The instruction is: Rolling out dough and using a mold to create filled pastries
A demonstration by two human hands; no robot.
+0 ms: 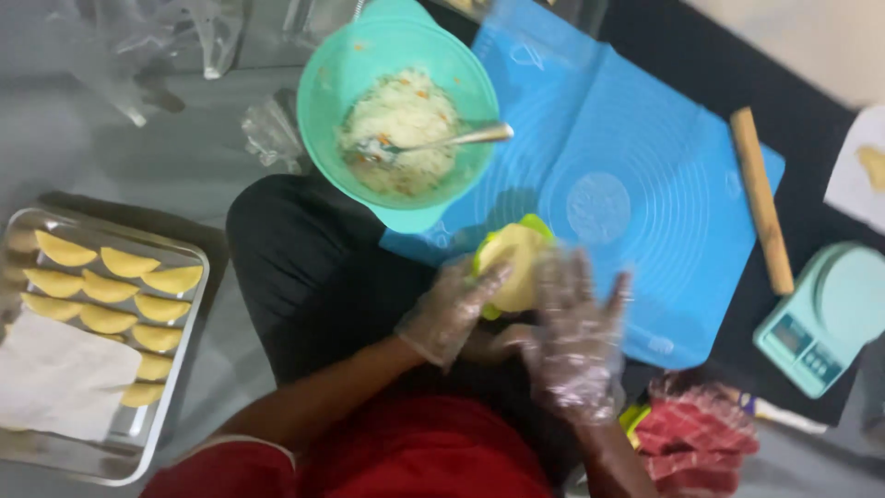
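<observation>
1. Your left hand [450, 309], gloved, curls its grip around the near-left side of the dough [513, 267] in the green mould [530, 228].
2. Your right hand [576, 337] lies open, fingers spread, just right of the dough, holding nothing.
3. Both sit over the near edge of the blue mat [636, 184], with the filling bowl [399, 115] farther off.

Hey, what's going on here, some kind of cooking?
A person in clear plastic gloves holds a green dumpling mould with a round of yellow dough on it. The left hand grips it and the right hand is beside it. A teal bowl of rice filling with a spoon is next to it. A metal tray holds finished yellow half-moon pastries.
</observation>
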